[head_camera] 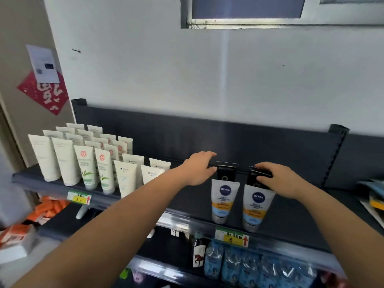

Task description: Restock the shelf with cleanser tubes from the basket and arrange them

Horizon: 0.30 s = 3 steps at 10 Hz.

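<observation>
- Fingers (209,156) of the left hand (198,169) curl round one black tube (225,172) just behind the left Nivea tube (224,199); the right hand (278,179) pinches another black tube (258,176) behind the right Nivea tube (257,206).
- Tubes look light and soft (probably slick), so hold them near the flat crimped top.
- No basket shows; the shelf (187,196) carries white tubes (68,161) well left of the Nivea pair.

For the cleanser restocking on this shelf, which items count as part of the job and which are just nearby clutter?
Part of the job:
- two black tubes, left hand on one, right hand on the other
- two Nivea tubes in front
- white tubes at left
- shelf

Just nearby:
- blue packets below
- orange packs lower left
- paper notice on wall
</observation>
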Available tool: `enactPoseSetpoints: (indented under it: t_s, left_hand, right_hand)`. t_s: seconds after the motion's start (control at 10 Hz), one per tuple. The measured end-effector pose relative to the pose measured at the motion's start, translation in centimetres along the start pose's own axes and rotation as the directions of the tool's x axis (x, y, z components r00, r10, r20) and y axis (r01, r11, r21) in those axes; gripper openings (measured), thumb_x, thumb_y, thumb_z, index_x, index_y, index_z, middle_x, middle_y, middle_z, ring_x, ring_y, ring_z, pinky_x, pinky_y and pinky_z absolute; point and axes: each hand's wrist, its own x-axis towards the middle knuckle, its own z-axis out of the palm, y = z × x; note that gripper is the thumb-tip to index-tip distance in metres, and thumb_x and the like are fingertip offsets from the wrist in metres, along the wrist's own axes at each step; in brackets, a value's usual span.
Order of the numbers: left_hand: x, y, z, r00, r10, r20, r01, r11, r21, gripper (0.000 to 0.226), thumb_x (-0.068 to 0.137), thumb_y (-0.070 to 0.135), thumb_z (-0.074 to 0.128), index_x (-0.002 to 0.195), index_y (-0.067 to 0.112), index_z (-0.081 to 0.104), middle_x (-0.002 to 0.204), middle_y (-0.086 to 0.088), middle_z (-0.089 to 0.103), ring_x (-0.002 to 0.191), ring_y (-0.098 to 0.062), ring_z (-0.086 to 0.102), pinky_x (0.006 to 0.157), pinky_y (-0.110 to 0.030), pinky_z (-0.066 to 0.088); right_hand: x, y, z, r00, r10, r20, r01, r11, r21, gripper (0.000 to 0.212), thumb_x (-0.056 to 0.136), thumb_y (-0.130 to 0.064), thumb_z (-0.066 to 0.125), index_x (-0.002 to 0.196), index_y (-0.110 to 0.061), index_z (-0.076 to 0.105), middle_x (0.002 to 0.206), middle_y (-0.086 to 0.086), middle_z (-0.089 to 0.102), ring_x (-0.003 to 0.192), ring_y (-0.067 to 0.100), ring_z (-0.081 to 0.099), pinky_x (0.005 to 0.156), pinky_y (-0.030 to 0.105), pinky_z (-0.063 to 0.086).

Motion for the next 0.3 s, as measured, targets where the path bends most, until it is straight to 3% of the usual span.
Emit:
enactPoseSetpoints:
  t_s: [0.1, 0.3]
  left_hand:
    - [-1.1, -1.1, -1.5, 1.0, -0.024, -0.018, 0.025, 0.999, 0.046, 0.052, 0.096, 0.032, 0.051, 0.144, 0.018, 0.036, 0.147, -0.004, 0.041, 0.132, -0.026, 0.041, 0.108, -0.046, 0.036]
    - [-3.2, -4.1, -5.2, 0.998, -0.036, -0.06, 0.046, 0.983, 0.178, 0.057, 0.097, 0.033, 0.048, 0.148, 0.016, 0.03, 0.154, -0.004, 0.033, 0.139, -0.025, 0.034, 0.113, -0.042, 0.03]
  right_hand:
    - [0.1, -1.0, -0.4, 1.0, -0.018, -0.017, 0.018, 0.999, -0.05, 0.05, 0.095, -0.028, 0.059, 0.142, -0.02, 0.045, 0.141, -0.001, 0.052, 0.127, 0.017, 0.049, 0.101, 0.027, 0.038]
    - [0.3, -4.6, -0.5, 0.992, -0.032, -0.122, 0.018, 0.993, -0.116, 0.051, 0.096, -0.032, 0.056, 0.143, -0.017, 0.044, 0.148, 0.003, 0.044, 0.134, 0.021, 0.042, 0.107, 0.032, 0.034]
